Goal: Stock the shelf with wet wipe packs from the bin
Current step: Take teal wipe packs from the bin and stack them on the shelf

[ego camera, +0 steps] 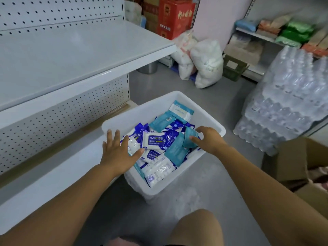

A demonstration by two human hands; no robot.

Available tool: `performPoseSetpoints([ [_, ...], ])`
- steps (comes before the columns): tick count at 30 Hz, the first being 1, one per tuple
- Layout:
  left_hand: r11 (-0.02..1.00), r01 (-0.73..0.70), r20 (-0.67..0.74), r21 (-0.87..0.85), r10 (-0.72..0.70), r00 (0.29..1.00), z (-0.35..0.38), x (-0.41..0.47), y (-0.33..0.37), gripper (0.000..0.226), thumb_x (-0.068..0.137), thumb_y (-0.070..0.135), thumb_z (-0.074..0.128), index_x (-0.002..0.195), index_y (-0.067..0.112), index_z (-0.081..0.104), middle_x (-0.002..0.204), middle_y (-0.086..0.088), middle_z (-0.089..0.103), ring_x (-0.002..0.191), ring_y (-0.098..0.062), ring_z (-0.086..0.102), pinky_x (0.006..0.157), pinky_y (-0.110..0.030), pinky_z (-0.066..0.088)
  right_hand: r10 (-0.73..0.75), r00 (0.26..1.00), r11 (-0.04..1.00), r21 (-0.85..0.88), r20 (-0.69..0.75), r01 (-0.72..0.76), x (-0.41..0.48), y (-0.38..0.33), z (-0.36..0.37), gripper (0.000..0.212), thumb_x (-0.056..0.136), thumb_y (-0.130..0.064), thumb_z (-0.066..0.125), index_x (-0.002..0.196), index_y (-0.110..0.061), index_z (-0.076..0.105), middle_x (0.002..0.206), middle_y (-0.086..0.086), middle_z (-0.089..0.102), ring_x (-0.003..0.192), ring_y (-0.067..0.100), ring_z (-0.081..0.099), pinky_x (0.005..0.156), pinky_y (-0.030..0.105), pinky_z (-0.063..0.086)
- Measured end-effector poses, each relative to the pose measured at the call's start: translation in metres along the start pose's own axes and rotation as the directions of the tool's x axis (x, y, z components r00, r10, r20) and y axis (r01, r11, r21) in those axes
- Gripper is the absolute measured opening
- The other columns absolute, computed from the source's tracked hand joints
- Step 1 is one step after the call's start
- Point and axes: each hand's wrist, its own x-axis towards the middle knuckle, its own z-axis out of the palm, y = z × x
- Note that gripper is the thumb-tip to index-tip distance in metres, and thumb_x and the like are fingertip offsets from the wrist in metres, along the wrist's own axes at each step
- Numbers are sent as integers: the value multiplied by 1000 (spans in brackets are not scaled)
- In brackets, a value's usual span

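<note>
**Reaching into a bin [209, 119] of wet wipe packs [159, 167] beside a white shelf [71, 55]**

Looking down from head height at a white plastic bin on a grey floor [221, 103], heaped loosely with packs. Mostly blue-and-white ones, among them a pack marked 75% [156, 140] lying face up near the middle, plus several teal ones. Just left of the bin, the metal shelf with its perforated back panel. No wet wipe packs seen on it, so stocking apparently only beginning.

Left hand [118, 151] over the bin's near left rim, fingers straight and spread, holding nothing, thumb tip touching the pile. Right hand [208, 139] at the bin's right side, fingers and thumb curled round a teal pack [190, 137], gripping it at one end, the pack bent and tilted up out of the heap.

Further back, white sacks [206, 63] and a red carton [174, 16]. To the right, stacked shrink-wrapped water bottles [291, 96] and a cardboard box [294, 157].

Possible trouble from here:
- Slick film and a grip on one end only, so some chance of the teal pack slipping free during the lift.
- A loose, overlapping heap, so neighbouring packs likely to be dragged up and tipped over the rim onto the floor.
- The shelf's front edge close beside the bin, so a risk of knuckles or pack catching on it.
- Mixed colours in one bin, so easy to end up with a jumbled row.
</note>
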Motion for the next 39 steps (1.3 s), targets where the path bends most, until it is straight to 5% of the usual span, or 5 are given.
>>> performPoseSetpoints([
  [7,999,-7,31,54,5,1000,3,1,-2,95,85,79,36,159,29,1,166,-8,-19,148,-28,-32,122,-53,-2,22,989,996,-90,147,-9,42,-14,4,67,87,-38,75,146,-26,44,139,2,55,122,25,54,101,40,48],
  [18,999,10,34,50,-12,999,7,4,-4,93,85,78,33,158,30,0,167,-6,-13,148,-27,-31,123,-58,0,40,959,955,-293,282,46,68,-6,23,106,70,-52,85,154,-27,25,145,4,44,133,28,41,108,51,43],
  [29,999,11,46,37,-13,999,7,4,-3,93,85,78,33,158,30,-1,167,-6,-12,148,-26,-33,122,-58,0,-20,965,999,-38,262,31,62,-20,1,45,86,-44,74,120,-17,63,115,4,67,105,22,62,96,37,54],
  [32,1000,11,41,19,-12,999,7,3,-4,92,87,77,34,158,30,0,167,-6,-12,148,-26,-32,123,-58,0,-34,956,995,96,293,6,56,-31,2,44,87,-44,73,119,-17,63,114,0,66,104,21,62,94,37,55],
  [39,1000,14,47,-8,-14,999,3,0,-3,91,88,75,37,158,30,0,167,-7,-13,148,-25,-33,122,-58,-2,-14,945,997,-66,325,38,43,-53,35,60,84,-40,77,134,-14,54,126,6,57,114,22,57,90,30,52],
])
